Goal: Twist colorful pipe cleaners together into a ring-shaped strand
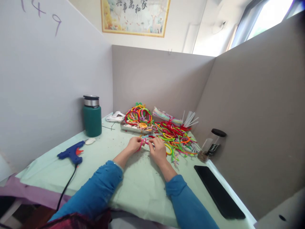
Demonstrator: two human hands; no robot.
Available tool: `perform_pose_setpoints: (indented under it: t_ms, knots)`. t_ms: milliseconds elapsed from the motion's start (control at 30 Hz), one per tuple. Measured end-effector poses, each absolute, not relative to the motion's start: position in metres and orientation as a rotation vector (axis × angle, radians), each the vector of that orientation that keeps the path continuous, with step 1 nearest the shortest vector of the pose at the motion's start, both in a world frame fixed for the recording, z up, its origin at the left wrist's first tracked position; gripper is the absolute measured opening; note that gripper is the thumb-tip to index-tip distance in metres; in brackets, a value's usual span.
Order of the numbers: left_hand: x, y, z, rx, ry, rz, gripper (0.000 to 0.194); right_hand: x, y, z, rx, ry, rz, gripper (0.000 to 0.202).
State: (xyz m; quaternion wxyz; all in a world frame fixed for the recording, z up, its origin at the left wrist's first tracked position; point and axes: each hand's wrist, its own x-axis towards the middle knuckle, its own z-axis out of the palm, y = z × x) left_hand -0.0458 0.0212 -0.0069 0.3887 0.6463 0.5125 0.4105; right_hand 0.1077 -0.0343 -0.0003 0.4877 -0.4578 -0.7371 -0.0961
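Between my two hands is a bright pink pipe cleaner (pixel 140 145), bent into a curve above the middle of the table. My left hand (pixel 134 144) pinches it from the left, fingers closed. From the other side my right hand (pixel 157 149) has thumb and fingertips closed on its right end. The fingers hide part of the pink piece. Just beyond my right hand lies a tangled heap of coloured pipe cleaners (pixel 175 133), mostly red, green, orange and yellow.
A metal tray (pixel 133 129) holding coloured rings stands at the back. On the left are a green bottle (pixel 92 119) and a blue glue gun (pixel 71 153) with its cord. At right lie a black flat object (pixel 218 190) and a clear jar (pixel 215 143). Grey partitions (pixel 162 79) enclose the table.
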Motion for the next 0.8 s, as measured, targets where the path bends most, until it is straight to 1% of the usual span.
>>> perform_pose_setpoints:
  t_ms: [100,200,300,467,633,800]
  knots:
    - [-0.047,0.019,-0.003,1.541,1.279,1.103,0.027,0.105,-0.040,0.002,-1.091,-1.842,-0.174,0.026]
    - [-0.047,0.016,0.001,1.418,1.240,1.147,0.025,0.102,-0.041,-0.003,-1.192,-1.948,-0.046,0.033]
    - [-0.047,0.015,0.006,1.287,1.191,1.155,0.027,0.103,-0.037,-0.009,-1.303,-1.946,0.116,0.033]
    - [-0.047,0.012,0.011,1.165,1.121,1.153,0.034,0.107,-0.025,-0.011,-1.290,-1.602,0.538,0.021]
    - [-0.047,0.009,0.012,1.180,1.089,1.088,0.033,0.111,-0.020,-0.007,-1.056,-1.110,0.981,0.034]
    - [-0.045,0.009,0.009,1.199,1.024,1.036,0.035,0.115,-0.020,-0.005,-0.887,-0.920,1.141,0.039]
